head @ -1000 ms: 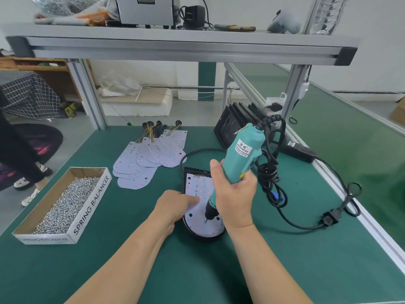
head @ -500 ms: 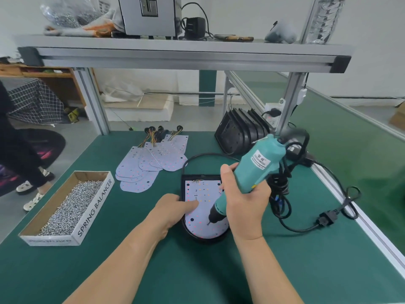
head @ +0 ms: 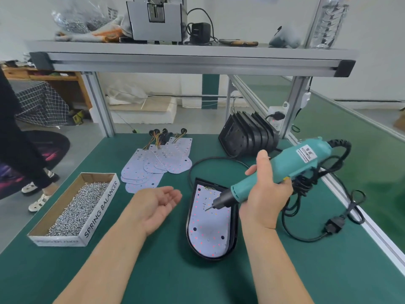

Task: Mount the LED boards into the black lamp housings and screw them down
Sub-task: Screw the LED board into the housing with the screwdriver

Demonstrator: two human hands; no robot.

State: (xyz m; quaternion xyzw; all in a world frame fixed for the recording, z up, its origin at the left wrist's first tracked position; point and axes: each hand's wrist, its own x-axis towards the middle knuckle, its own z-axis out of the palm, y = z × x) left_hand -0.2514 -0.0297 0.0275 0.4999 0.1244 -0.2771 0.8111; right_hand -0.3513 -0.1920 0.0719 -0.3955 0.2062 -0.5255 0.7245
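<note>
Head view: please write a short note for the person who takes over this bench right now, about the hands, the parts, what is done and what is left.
Hands: left hand open, palm up, beside the housing; right hand grips the screwdriver, tip down over the LED board.
Parts: that board lies in the housing; loose boards and spare housings lie behind; box of screws at the left.
Done: one board seated.
Left: two holes near its rounded end look empty; then the other boards.

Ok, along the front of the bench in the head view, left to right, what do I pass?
Screw box → left hand → lamp housing with LED board → right hand holding the screwdriver → cord plug.
</note>
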